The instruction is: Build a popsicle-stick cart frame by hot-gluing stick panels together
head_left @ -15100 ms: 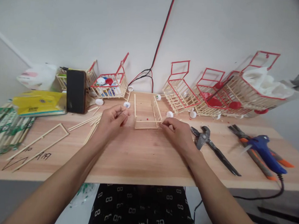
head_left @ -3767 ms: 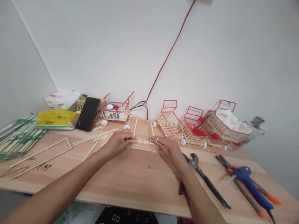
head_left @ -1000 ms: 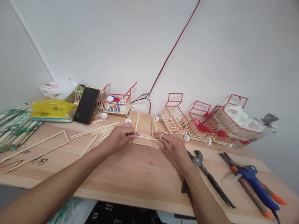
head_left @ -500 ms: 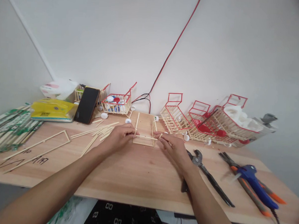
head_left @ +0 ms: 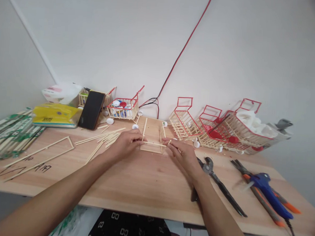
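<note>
Head view of a wooden tabletop [head_left: 143, 182] set against a white wall. The left hand [head_left: 126, 144] and the right hand [head_left: 183, 155] meet at a small frame [head_left: 153, 132] of pale wooden sticks, which stands on the tabletop midway along it and close to the far edge. Between the hands a single stick [head_left: 153, 144] runs level across the near end of the frame, just above the frame's bottom bar. The fingers of the left hand are closed in a pinch on one end of this stick, and the fingers of the right hand are closed in a pinch on the other end; both wrists rest low over the wood. Just beside the right forearm lie dark pliers [head_left: 218, 184], and nearer the right edge a blue glue gun [head_left: 268, 192] lies over orange-handled cutters [head_left: 280, 202]. A row of stick carts with red rims [head_left: 215, 130] lines the far edge toward the right corner. Toward the left of the far edge stand another cart holding bottle caps [head_left: 122, 109], a black phone [head_left: 91, 109] propped upright and a yellow packet [head_left: 54, 114]. Loose sticks [head_left: 103, 138] lie beside the left hand, a long stick rectangle [head_left: 43, 152] lies nearer the left edge, and wrapped chopsticks [head_left: 9, 133] are heaped at that edge. A red and black cable [head_left: 177, 61] runs up the wall.
</note>
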A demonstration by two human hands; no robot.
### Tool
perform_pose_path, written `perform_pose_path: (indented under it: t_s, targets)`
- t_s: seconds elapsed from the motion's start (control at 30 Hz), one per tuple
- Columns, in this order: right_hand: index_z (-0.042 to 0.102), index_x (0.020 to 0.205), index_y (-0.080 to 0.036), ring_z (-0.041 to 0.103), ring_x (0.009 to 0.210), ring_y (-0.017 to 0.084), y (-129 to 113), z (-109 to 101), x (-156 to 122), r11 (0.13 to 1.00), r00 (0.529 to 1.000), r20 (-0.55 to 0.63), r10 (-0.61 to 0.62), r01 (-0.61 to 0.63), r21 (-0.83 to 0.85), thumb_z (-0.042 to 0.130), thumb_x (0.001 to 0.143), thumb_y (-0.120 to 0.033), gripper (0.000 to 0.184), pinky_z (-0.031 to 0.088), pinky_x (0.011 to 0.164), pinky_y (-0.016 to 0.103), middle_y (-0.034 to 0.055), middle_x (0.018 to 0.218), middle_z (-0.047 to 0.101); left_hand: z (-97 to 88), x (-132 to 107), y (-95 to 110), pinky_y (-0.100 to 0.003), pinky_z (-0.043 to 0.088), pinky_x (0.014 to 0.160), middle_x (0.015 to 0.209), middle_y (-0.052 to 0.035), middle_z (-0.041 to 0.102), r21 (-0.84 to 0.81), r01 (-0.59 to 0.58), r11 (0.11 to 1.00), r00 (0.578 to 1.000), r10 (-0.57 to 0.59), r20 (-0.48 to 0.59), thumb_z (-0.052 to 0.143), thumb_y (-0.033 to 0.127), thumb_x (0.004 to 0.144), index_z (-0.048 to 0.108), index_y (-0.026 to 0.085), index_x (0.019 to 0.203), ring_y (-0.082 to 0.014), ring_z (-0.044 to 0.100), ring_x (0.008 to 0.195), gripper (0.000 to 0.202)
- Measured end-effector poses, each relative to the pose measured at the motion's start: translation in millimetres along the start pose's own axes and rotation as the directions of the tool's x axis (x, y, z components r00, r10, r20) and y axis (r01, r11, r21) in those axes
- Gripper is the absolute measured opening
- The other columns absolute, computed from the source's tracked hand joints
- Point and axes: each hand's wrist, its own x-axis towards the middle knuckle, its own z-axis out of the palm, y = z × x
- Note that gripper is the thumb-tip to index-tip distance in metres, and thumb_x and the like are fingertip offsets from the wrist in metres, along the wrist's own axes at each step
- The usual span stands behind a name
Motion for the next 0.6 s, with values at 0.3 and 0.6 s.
perform_pose_path:
  t_s: [0.3,0.6]
  targets:
    - [0.073,0.104,-0.025,0.067,0.104,0.021,0.2,0.4,-0.2,1.0,1.0,0.002,0.002,-0.002,-0.001,0.048,0.094,-0.028,0.027,0.057,0.081,0.034,0.0045,0.114,0.071,0.8,-0.1,-1.5,-0.026,0.043,0.072,0.083,-0.0044,0.067,0.004,0.001,1.0,1.0,-0.001,0.0,0.059,0.02,0.088,0.07,0.016,0.084,-0.0152,0.06,0.079,0.013]
    - [0.073,0.103,-0.024,0.068,0.1,0.022,-0.5,0.2,0.2,1.0,1.0,0.005,0.017,-0.017,0.016,0.048,0.094,-0.029,0.027,0.057,0.076,0.032,0.0053,0.114,0.071,0.6,0.1,-1.1,-0.027,0.043,0.072,0.083,-0.0045,0.067,-0.003,-0.002,1.0,1.0,0.002,-0.005,0.058,0.02,0.087,0.071,0.017,0.083,-0.0157,0.06,0.078,0.013]
